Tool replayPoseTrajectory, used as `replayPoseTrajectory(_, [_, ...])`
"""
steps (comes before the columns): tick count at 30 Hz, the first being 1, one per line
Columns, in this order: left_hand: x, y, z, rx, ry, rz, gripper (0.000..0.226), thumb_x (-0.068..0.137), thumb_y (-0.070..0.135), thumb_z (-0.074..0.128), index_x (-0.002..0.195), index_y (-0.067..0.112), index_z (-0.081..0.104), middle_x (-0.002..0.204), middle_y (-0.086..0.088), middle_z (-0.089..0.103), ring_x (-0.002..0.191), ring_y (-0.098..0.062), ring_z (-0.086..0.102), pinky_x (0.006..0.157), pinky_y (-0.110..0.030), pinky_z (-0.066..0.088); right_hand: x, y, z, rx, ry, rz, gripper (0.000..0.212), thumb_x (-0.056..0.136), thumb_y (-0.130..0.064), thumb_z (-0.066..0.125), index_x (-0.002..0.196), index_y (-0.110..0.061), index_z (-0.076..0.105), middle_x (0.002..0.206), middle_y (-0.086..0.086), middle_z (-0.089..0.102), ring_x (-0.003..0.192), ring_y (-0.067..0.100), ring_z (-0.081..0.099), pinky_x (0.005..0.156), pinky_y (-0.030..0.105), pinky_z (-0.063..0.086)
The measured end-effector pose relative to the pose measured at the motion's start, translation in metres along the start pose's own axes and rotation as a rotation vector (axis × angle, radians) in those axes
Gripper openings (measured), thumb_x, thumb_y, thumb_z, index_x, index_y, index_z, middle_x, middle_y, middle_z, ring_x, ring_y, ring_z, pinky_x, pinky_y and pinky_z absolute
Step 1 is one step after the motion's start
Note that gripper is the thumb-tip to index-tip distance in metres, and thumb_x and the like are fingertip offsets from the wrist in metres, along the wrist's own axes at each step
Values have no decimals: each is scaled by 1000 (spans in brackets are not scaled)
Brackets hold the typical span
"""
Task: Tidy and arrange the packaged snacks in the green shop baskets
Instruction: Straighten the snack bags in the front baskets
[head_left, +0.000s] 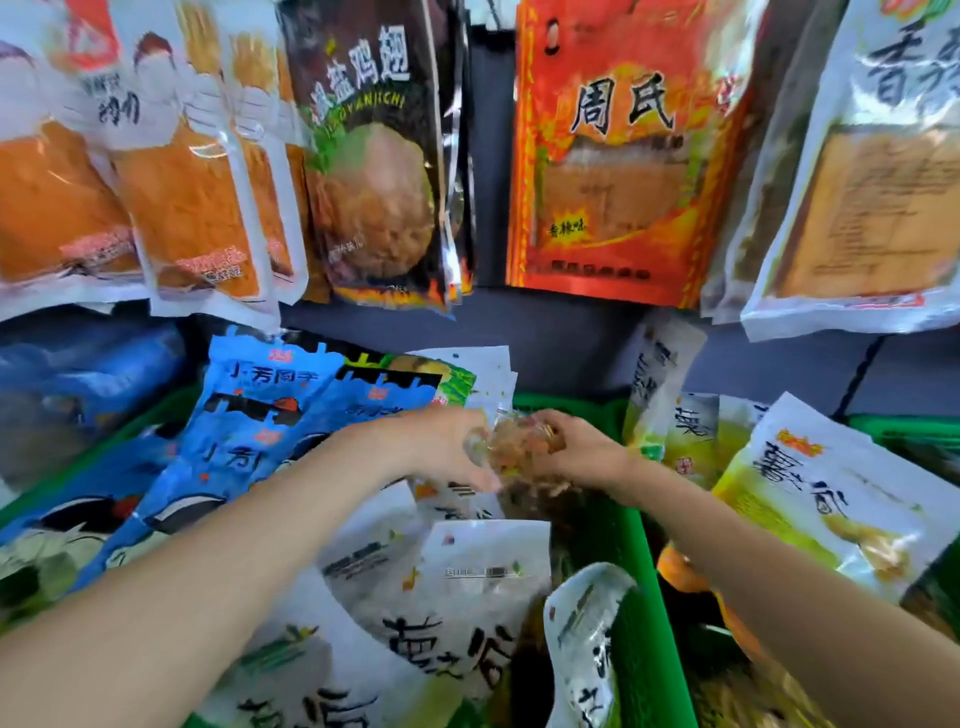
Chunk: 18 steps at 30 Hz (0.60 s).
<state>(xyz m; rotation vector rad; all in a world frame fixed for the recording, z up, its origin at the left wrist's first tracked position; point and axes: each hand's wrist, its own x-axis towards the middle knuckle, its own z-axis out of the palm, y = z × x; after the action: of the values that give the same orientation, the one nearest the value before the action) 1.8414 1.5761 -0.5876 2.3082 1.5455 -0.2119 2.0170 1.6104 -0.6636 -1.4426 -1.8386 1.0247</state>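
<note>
- The blue snack packs (249, 415) on the left lean one over another in their basket. They stand just beside the left forearm, so a careless sweep of the arm could push them flat or out of their row.
- The left hand (441, 447) has its fingers curled on the left edge of a small clear packet (519, 441) with brownish contents. This grip looks light to me. The film seems slippery, and the packet could slide out and fall among the white packs (457, 587) below.
- The same packet is held over the far part of the middle green basket (644, 597), between both hands. If the two hands pull in different directions, the thin film may crumple or tear.
- The right hand (576, 447) pinches the packet's right side with bent fingers. The picture is blurred here, so I cannot see how deep this hold goes.
- At the right, the yellow-green packs (810, 499) lean toward the right forearm and rest against each other. A touch from that arm could make them tumble over the basket wall.
- The hanging bags (623, 156) above are close to the head; rising quickly may knock them.
</note>
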Motion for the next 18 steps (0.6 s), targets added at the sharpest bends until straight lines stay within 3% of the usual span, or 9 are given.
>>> replayPoseTrajectory(2, [10, -3, -5, 15, 209, 65, 85, 78, 44, 70, 146, 26, 22, 150, 2, 31, 136, -20, 32, 103, -32, 32, -7, -14, -12, 305, -146, -58, 27, 76, 2, 68, 101, -7, 60, 80, 3, 64, 69, 10, 60, 60, 12, 49])
replayPoseTrajectory(4, [23, -5, -4, 22, 228, 71, 80, 73, 42, 75, 139, 25, 32, 140, 1, 44, 120, -18, 44, 89, -30, 37, -7, -20, -21, 519, -212, -73, 18, 82, -4, 63, 99, 1, 62, 81, 9, 66, 68, 13, 64, 61, 19, 52])
replayPoseTrajectory(6, [31, -10, -8, 7, 312, 28, 61, 70, 44, 77, 120, 20, 51, 112, -1, 59, 93, -16, 51, 74, -30, 41, 3, -16, -26, 615, -207, -56, 19, 84, -22, 59, 97, -8, 64, 85, 6, 70, 76, 16, 67, 69, 22, 55])
replayPoseTrajectory(8, [32, -19, -15, -20, 358, -42, 40, 73, 42, 75, 98, 14, 62, 92, -3, 61, 83, -19, 54, 70, -31, 43, 21, -4, -26, 631, -116, 58, 34, 84, -44, 54, 100, -16, 66, 104, 5, 67, 93, 20, 62, 83, 27, 50])
replayPoseTrajectory(10, [30, -26, -18, -21, 342, -84, 29, 77, 37, 73, 83, 11, 63, 87, -7, 62, 82, -21, 56, 68, -30, 41, 37, 6, -16, 386, -22, 135, 40, 93, -45, 44, 115, -16, 63, 128, 5, 58, 112, 19, 52, 88, 25, 43])
replayPoseTrajectory(13, [24, -33, -18, -113, 323, -114, 29, 79, 35, 72, 94, 11, 65, 97, -1, 64, 86, -12, 56, 69, -21, 40, 56, 23, 8, -498, -143, -1, 54, 88, -30, 59, 138, -20, 43, 138, 9, 47, 128, 25, 38, 98, 25, 37])
replayPoseTrajectory(15, [23, -35, -16, -164, 308, -103, 29, 79, 35, 72, 95, 13, 65, 84, 7, 58, 76, -5, 50, 58, -16, 35, 62, 31, 20, -637, -188, 25, 61, 76, -23, 70, 133, -19, 47, 127, 14, 46, 123, 33, 38, 101, 31, 39])
replayPoseTrajectory(18, [23, -33, -14, -187, 335, -81, 22, 78, 35, 73, 81, 15, 63, 78, 6, 52, 79, -12, 48, 58, -20, 34, 53, 31, 20, -563, -12, -68, 42, 66, -23, 76, 105, -16, 62, 103, 9, 50, 110, 31, 47, 93, 30, 44])
